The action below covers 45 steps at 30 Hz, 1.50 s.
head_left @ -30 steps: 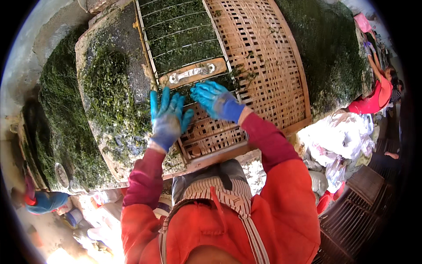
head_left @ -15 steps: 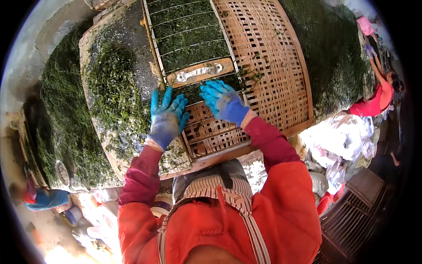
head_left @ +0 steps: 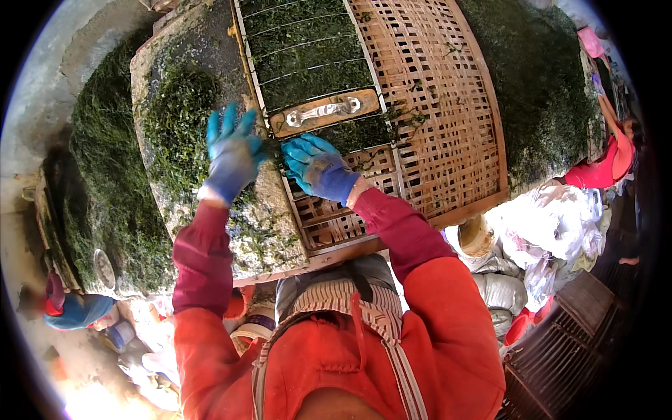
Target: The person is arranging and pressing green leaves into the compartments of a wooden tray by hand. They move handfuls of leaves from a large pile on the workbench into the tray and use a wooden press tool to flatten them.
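Left hand: the person's left hand (head_left: 233, 150), in a blue glove, has its fingers spread wide apart, back upward, over the worktop just left of the frame; it appears to grip nothing, though its palm side is hidden.
Right hand: the right hand (head_left: 316, 164), gloved alike, is flat with fingers extended and lying close together, at the frame's left edge just below the wooden block; whether it touches anything underneath cannot be told.
Frame: a long, narrow metal frame (head_left: 368, 64) with thin crossbars lies on the left part of the woven tray (head_left: 448, 133), its near end toward the person.
Green shreds: dark leafy shreds (head_left: 304, 45) fill the frame beyond the block, and a narrower strip of them lies on the near side; closer to the person the weave shows bare.
Wooden block: the wooden block (head_left: 283, 124), topped by a metal handle (head_left: 325, 112), sits crosswise in the frame.
Worktop: left of the tray, the mottled worktop (head_left: 269, 203) bears a loose green heap (head_left: 183, 105).
Around: another dark heap (head_left: 532, 91) lies right of the tray; beyond are white plastic bags (head_left: 556, 220) and a co-worker in red (head_left: 595, 166).
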Each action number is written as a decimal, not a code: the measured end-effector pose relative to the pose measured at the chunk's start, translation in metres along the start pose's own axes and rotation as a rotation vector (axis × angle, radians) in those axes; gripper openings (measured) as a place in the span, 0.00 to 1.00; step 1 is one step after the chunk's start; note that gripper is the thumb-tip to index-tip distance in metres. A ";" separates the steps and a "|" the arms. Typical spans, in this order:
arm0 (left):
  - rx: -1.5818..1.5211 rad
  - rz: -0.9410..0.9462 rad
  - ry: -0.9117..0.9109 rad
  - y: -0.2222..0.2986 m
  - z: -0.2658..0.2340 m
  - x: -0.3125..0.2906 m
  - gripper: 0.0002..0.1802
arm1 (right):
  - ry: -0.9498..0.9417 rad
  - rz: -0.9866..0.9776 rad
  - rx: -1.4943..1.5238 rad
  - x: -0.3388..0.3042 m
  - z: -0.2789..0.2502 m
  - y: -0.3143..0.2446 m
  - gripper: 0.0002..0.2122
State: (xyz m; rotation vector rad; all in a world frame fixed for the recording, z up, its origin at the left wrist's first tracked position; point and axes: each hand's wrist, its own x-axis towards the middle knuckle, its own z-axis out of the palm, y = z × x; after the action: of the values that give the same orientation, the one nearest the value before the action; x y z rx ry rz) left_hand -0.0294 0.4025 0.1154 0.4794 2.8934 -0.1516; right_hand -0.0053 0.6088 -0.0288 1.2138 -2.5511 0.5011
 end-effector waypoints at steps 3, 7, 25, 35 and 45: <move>-0.717 0.322 0.248 0.049 -0.044 0.029 0.25 | -0.050 -0.030 0.043 -0.007 -0.010 0.002 0.16; -1.243 0.714 0.663 0.036 -0.063 0.038 0.31 | 0.031 0.000 0.205 -0.006 -0.047 0.005 0.14; -0.892 0.382 0.639 0.124 0.038 -0.018 0.32 | -0.022 0.157 0.380 -0.043 -0.065 0.025 0.20; -1.424 0.154 0.254 0.086 0.163 -0.021 0.25 | 0.158 0.020 0.648 0.117 -0.057 -0.058 0.21; -1.087 0.173 0.185 0.076 0.121 -0.031 0.23 | 0.064 -0.136 0.888 0.268 0.015 -0.060 0.17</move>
State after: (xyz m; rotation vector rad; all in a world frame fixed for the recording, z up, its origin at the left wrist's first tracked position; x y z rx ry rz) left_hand 0.0466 0.4486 -0.0013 0.5056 2.5403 1.4414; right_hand -0.1238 0.3820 0.0721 1.5529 -2.1855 1.7098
